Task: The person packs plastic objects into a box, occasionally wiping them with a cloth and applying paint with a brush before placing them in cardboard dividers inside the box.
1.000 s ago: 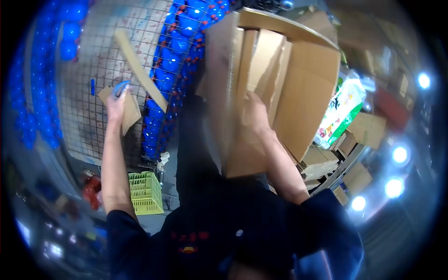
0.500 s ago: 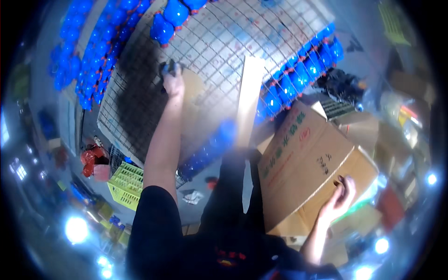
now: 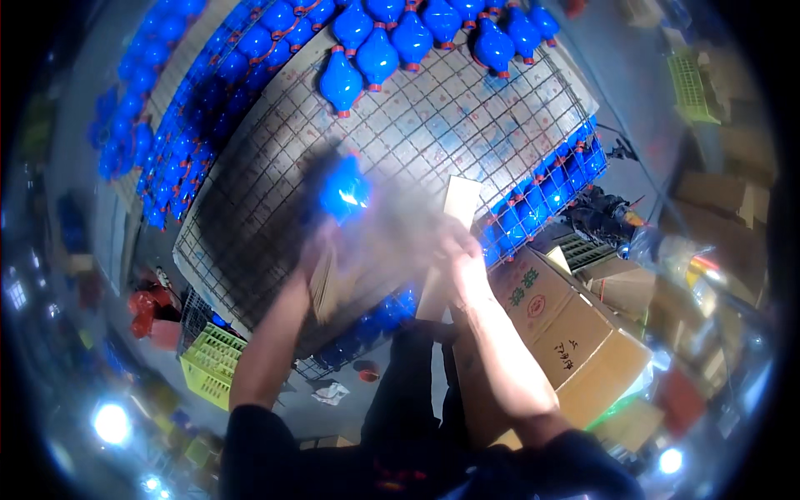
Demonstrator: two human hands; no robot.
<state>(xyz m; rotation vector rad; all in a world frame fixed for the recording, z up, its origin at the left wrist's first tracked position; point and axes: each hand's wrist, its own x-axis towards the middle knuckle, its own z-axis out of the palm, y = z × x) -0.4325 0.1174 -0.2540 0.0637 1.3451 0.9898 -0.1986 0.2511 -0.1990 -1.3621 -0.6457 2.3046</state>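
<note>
1. Large grey wire-mesh rack (image 3: 433, 142), flat and square-gridded, with pale blue-stained board beneath; it fills the upper middle of the view, tilted.
2. Rows of glossy blue bulb-shaped plastic pieces with red necks (image 3: 379, 54), lined along the rack's top edge; further blue rows run down its left side (image 3: 158, 117) and along its lower right edge (image 3: 554, 187).
3. Brown corrugated cardboard box (image 3: 575, 329) with red printing, closed, at lower right, just beside the right forearm.
4. Yellow-green slotted plastic crate (image 3: 212, 362) on the floor at lower left, with red objects (image 3: 150, 312) close beside it.
5. Flat brown cardboard sheet (image 3: 342, 287), held in front of the rack's lower edge; motion blur hides its outline.
6. Narrow pale cardboard strip (image 3: 450, 242), standing nearly upright against the mesh, rising above the right hand.
7. Left hand (image 3: 321, 246), raised over the rack; its fingers are blurred, so whether they are spread or closed cannot be told. It sits just under item 9 and against the cardboard sheet.
8. Right hand (image 3: 458, 258), at the foot of the cardboard strip and touching it; the fingers appear curled around it, though blur leaves the grip uncertain.
9. Single blue bulb-shaped piece (image 3: 343, 193), blurred, directly above the left hand over the mesh; contact cannot be confirmed.
</note>
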